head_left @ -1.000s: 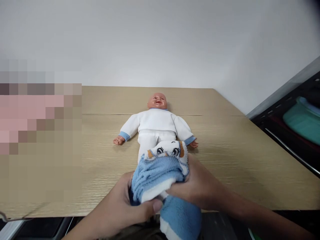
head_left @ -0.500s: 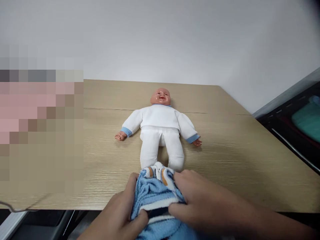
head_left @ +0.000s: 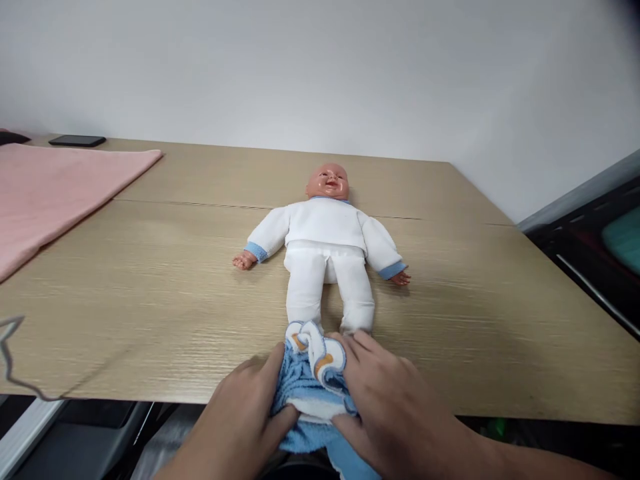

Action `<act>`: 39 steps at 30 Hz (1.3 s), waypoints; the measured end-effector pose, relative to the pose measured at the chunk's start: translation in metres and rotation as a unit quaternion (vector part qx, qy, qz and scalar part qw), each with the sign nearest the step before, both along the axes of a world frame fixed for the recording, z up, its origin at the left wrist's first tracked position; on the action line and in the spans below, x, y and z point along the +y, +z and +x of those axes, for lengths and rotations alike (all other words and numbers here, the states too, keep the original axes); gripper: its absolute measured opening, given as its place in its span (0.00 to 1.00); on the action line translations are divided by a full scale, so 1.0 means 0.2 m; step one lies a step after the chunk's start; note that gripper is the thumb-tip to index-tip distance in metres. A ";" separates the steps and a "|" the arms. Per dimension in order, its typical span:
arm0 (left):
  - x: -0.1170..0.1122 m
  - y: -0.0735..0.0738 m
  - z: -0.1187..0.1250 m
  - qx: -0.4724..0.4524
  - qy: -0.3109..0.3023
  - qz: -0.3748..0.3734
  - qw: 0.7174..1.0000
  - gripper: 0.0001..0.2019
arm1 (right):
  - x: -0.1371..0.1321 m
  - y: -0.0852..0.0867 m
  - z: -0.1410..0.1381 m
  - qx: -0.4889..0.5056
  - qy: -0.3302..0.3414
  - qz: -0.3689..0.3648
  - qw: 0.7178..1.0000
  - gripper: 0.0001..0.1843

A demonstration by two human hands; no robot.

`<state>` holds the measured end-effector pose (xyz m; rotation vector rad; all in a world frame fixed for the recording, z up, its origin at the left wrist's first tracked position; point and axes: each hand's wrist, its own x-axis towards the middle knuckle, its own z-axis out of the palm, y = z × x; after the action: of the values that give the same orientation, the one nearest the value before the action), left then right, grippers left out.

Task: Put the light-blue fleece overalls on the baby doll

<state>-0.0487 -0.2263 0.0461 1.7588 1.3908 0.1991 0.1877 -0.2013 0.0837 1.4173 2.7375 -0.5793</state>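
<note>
A baby doll (head_left: 326,257) in a white suit with blue cuffs lies on its back on the wooden table (head_left: 150,267), head toward the wall, feet toward me. At the table's near edge, right below the doll's feet, both hands bunch a blue and white fleece garment (head_left: 309,373) with orange trim. My left hand (head_left: 240,417) grips its left side with the thumb pressed on the white band. My right hand (head_left: 380,393) grips its right side, fingers curled over the fabric. Part of the garment hangs below the table edge.
A pink cloth (head_left: 55,190) covers the table's far left, with a dark phone (head_left: 77,141) behind it by the wall. A thin cable (head_left: 13,353) curls at the left near edge. A dark rack with a teal object (head_left: 623,243) stands to the right.
My hands have lowered the bunched garment from in front of the doll's legs down to the table edge below its feet. The doll's legs now show in full.
</note>
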 end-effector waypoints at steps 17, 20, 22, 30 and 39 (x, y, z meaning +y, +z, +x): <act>0.05 -0.05 0.04 -0.299 0.129 0.110 0.939 0.17 | 0.03 -0.13 0.06 0.243 -0.034 0.014 0.969 0.38; 0.08 -0.02 0.05 -0.348 0.139 0.098 0.922 0.11 | 0.05 -0.14 0.07 0.308 -0.051 0.026 0.950 0.43; 0.11 0.00 0.03 -0.352 0.147 0.088 0.920 0.12 | 0.07 -0.13 0.07 0.337 -0.042 0.040 0.940 0.43; 0.36 0.06 -0.11 -0.252 0.009 0.070 0.965 0.10 | 0.26 -0.03 0.11 0.372 -0.027 0.018 0.928 0.15; 0.62 0.08 -0.16 -0.265 -0.097 0.025 0.959 0.08 | 0.57 -0.04 0.15 0.386 0.038 -0.215 0.896 0.08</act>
<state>-0.0808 -0.1018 0.0630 1.7041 0.8299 0.5575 0.2168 -0.0863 0.0762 1.1127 2.8194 -1.9557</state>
